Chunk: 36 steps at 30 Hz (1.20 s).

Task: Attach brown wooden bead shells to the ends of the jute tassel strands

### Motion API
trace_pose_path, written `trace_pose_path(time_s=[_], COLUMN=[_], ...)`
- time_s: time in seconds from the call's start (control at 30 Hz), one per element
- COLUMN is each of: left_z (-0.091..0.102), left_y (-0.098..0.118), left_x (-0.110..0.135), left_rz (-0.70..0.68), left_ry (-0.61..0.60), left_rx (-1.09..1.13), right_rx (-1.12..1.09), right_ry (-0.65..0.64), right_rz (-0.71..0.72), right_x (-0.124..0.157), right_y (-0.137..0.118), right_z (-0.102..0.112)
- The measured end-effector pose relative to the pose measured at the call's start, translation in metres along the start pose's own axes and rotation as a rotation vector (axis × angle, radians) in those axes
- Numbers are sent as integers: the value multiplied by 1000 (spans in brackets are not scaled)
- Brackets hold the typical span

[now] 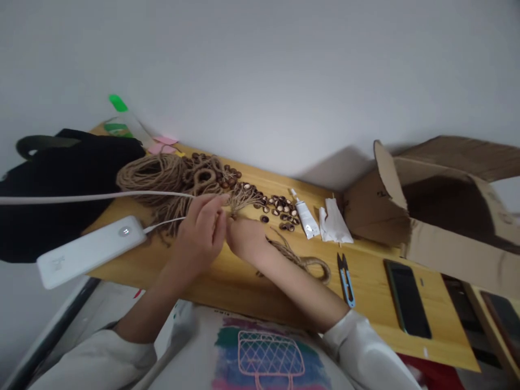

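Note:
My left hand (pixel 202 230) and my right hand (pixel 245 236) meet over the wooden table (pixel 219 281), fingers pinched together on brown jute cords (pixel 242 198) that fan out toward the wall. Behind them lies a bundle of jute twine (pixel 152 174) with a knotted ring piece (pixel 204 177). Several dark wooden beads (pixel 281 208) are scattered just right of the cords. A loose length of twine (pixel 303 262) lies under my right forearm.
A white power bank (pixel 87 250) with a white cable (pixel 93 197) sits at the left, beside a black bag (pixel 60 184). A glue tube (pixel 305 216), crumpled white paper (pixel 335 223), blue-handled snips (pixel 346 279), a dark phone (pixel 407 298) and an open cardboard box (pixel 439 211) lie to the right.

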<state>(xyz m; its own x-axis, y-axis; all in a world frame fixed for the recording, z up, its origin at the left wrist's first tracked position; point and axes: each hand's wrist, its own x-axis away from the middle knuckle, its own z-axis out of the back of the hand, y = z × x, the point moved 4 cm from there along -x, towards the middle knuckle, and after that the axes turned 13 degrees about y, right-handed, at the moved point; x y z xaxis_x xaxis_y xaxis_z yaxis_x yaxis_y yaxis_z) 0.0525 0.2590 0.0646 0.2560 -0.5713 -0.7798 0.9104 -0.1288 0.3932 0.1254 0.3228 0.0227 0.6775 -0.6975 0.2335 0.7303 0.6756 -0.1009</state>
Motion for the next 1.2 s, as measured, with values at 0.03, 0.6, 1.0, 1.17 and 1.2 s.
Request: trace_pose_path(time_s=[0.03, 0.6, 1.0, 1.17, 1.2], left_z=[6, 61, 46, 47, 47], left_y=[0, -15, -21, -32, -31], left_x=[6, 87, 87, 93, 94], left_rz=[-3, 59, 195, 320, 316], left_ry=[-13, -71, -113, -121, -127], left_rx=[8, 31, 72, 69, 77], right_rx=[-4, -113, -62, -76, -75], right_ry=[19, 646, 403, 381, 382], right_rz=[-4, 89, 231, 232, 230], right_x=[-3, -13, -14, -13, -11], right_y=[-3, 65, 52, 54, 54], right_z=[-6, 148, 95, 93, 96])
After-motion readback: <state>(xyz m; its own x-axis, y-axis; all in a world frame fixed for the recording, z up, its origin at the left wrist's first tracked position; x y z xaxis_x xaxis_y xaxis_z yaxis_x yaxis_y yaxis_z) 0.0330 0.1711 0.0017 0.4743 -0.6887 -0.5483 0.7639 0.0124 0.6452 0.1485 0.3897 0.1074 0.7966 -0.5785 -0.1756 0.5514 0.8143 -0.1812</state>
